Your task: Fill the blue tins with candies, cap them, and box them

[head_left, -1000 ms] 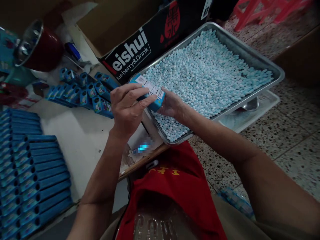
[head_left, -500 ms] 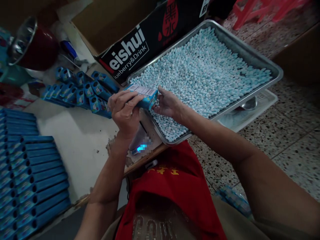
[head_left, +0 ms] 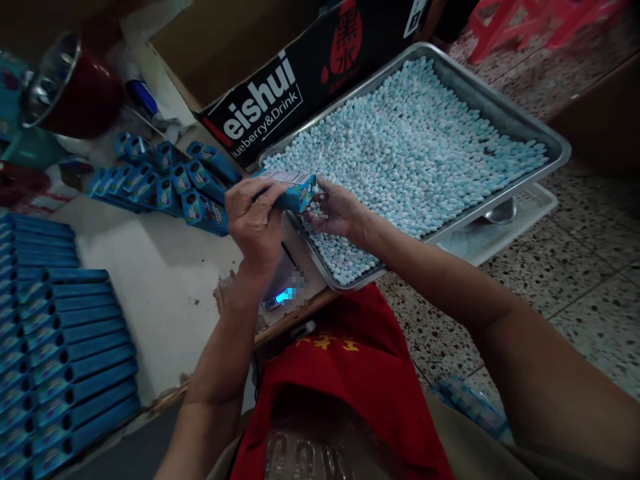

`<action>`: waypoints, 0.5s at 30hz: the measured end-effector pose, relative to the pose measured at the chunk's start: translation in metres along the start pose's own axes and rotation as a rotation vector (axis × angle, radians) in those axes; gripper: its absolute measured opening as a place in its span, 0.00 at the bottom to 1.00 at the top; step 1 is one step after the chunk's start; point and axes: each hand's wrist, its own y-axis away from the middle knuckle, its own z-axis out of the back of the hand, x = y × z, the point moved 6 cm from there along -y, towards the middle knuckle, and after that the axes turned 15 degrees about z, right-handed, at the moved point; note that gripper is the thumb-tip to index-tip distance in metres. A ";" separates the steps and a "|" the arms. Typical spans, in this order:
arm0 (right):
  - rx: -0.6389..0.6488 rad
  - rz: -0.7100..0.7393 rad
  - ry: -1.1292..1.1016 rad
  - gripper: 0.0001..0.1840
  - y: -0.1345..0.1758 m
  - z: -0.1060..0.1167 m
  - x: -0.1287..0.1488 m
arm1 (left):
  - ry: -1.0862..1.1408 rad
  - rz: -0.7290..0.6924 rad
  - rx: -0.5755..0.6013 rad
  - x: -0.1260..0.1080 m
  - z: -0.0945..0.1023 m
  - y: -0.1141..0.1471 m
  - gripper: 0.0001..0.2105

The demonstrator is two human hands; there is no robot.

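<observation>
My left hand (head_left: 257, 217) is wrapped round a small blue printed candy box (head_left: 297, 190), which it holds tilted over the near left corner of a metal tray (head_left: 337, 283). Cupped at the box's right end is my right hand (head_left: 340, 210), its fingers curled, with some pale pellet candies by the fingers and palm. Blue and white pellet candies (head_left: 400, 147) are spread thickly over the tray. Below my left wrist, a scale with a lit blue display (head_left: 284, 296) sits at the table edge, partly hidden.
Blue boxes with round holes (head_left: 170, 180) stand behind my left hand. Stacked blue boxes (head_left: 85, 353) fill the table's left side. A black carton (head_left: 260, 100) borders the tray's far side. A dark red pot (head_left: 85, 87) is at the back left. Pink stools (head_left: 520, 27) stand beyond.
The box has turned slightly in my left hand, and its printed top shows less. My right hand remains at its end. The whole view has shifted slightly.
</observation>
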 end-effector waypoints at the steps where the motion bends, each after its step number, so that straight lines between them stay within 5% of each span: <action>1: -0.034 -0.023 -0.003 0.21 0.003 -0.001 0.000 | 0.018 0.051 -0.017 0.004 0.002 0.002 0.09; 7: -0.097 -0.036 0.055 0.08 0.022 -0.007 0.009 | 0.345 0.544 -0.124 0.046 0.023 0.040 0.24; 15: -0.086 0.049 0.159 0.11 0.030 -0.013 0.015 | 0.455 0.870 -0.157 0.049 0.082 0.130 0.24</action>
